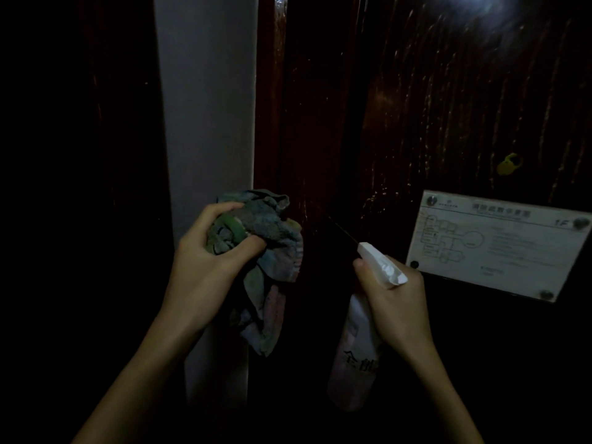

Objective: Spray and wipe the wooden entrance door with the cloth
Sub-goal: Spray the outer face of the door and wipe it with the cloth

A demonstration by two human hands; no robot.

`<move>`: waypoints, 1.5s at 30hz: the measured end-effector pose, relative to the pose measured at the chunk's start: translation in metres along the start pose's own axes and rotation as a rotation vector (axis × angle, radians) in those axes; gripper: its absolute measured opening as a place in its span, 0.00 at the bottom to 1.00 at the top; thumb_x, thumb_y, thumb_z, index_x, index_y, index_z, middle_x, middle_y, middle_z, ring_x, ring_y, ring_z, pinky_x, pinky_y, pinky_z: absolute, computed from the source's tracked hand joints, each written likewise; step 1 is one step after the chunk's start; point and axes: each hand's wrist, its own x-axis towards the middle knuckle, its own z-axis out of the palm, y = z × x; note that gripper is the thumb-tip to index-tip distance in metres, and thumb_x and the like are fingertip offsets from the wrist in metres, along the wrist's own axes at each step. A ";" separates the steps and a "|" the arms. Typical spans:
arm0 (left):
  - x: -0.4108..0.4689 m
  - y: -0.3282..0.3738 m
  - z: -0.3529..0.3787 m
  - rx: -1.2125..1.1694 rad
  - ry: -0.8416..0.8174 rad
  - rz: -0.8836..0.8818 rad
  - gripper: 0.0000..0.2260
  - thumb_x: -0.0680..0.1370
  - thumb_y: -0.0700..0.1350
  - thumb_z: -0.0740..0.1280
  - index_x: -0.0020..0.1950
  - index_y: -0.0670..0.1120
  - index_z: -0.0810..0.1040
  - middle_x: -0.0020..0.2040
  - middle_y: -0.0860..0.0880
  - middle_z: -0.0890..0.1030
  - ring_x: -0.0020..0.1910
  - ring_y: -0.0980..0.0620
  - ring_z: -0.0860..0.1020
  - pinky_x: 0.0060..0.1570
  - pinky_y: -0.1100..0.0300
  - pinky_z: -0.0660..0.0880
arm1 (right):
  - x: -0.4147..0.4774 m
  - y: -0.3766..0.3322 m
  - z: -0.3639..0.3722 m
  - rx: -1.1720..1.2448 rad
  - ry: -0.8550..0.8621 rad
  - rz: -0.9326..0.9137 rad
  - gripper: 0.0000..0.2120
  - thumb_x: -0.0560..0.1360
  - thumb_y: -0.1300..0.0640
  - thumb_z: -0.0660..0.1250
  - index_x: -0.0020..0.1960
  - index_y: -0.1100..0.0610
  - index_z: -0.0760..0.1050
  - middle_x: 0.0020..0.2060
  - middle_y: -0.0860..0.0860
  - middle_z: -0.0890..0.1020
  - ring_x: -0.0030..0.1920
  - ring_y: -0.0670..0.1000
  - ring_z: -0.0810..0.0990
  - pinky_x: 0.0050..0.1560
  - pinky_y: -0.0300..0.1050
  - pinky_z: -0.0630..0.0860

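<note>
Both bare forearms rise from the btm edge. L hand [205, 261] grips the cloth [272, 238], fingers and thumb curled round a bunched wad, w/ the rest of the fabric hanging below the fist. Cloth is faded, greenish and pinkish. It's held up just in front of the door's left edge; can't tell if it touches the wood.

R hand [394, 299] wraps the neck of the spray bottle [354, 363], fingers curled round it, one fingertip out front beneath the white spray head [381, 262]. Trigger itself is hidden. Bottle body hangs below the hand, pale w/ dark printed characters, tilted so the nozzle points up-left at the door. A thin line [344, 230] runs from the nozzle tip toward the wood.

Behind, the wooden door [432, 107] is dark reddish-brown and glossy, filling centre and right. Wet streaks and droplets run down its upper right panel. A white plaque [499, 245] is fixed to the door just right of the bottle, w/ round fasteners at the corners, a floor-plan diagram, lines of text and "1F" at top right. Above it there's a small yellow tag [509, 164] on the door.

Left of the door, a pale grey wall strip [205, 107] runs vertically; beyond that it's all dark. Top right, bright glare [480, 14] on the varnish. V. dim overall.
</note>
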 end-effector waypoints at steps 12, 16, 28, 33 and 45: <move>-0.005 -0.004 -0.010 0.009 0.026 -0.014 0.14 0.75 0.37 0.73 0.54 0.54 0.80 0.44 0.57 0.85 0.43 0.62 0.83 0.43 0.69 0.78 | -0.003 -0.001 0.007 0.035 0.080 -0.013 0.13 0.77 0.58 0.69 0.39 0.67 0.75 0.32 0.62 0.77 0.32 0.52 0.74 0.32 0.45 0.71; -0.006 -0.005 -0.011 0.010 0.021 -0.022 0.14 0.75 0.37 0.73 0.54 0.54 0.80 0.45 0.58 0.85 0.43 0.62 0.83 0.43 0.69 0.78 | -0.002 0.000 0.006 0.044 0.046 -0.010 0.11 0.77 0.59 0.69 0.39 0.64 0.75 0.32 0.59 0.77 0.31 0.48 0.74 0.32 0.42 0.71; -0.012 -0.011 -0.013 0.001 0.017 -0.039 0.13 0.75 0.37 0.73 0.54 0.53 0.79 0.42 0.60 0.85 0.41 0.63 0.83 0.39 0.72 0.76 | -0.014 0.010 0.010 -0.015 0.022 0.044 0.14 0.78 0.58 0.68 0.38 0.66 0.74 0.30 0.58 0.76 0.30 0.51 0.73 0.33 0.49 0.71; -0.014 -0.014 -0.016 -0.004 0.024 -0.055 0.13 0.76 0.38 0.73 0.55 0.54 0.80 0.45 0.58 0.85 0.44 0.61 0.84 0.42 0.70 0.78 | -0.016 0.010 0.009 -0.030 0.019 0.068 0.10 0.78 0.57 0.69 0.39 0.59 0.77 0.30 0.52 0.78 0.32 0.46 0.75 0.35 0.46 0.72; -0.018 -0.018 -0.015 -0.022 0.055 -0.052 0.13 0.75 0.38 0.73 0.54 0.54 0.80 0.44 0.60 0.85 0.44 0.63 0.83 0.41 0.71 0.76 | -0.024 0.017 0.011 -0.090 -0.045 0.111 0.12 0.78 0.55 0.67 0.45 0.66 0.78 0.38 0.62 0.82 0.41 0.62 0.81 0.42 0.60 0.78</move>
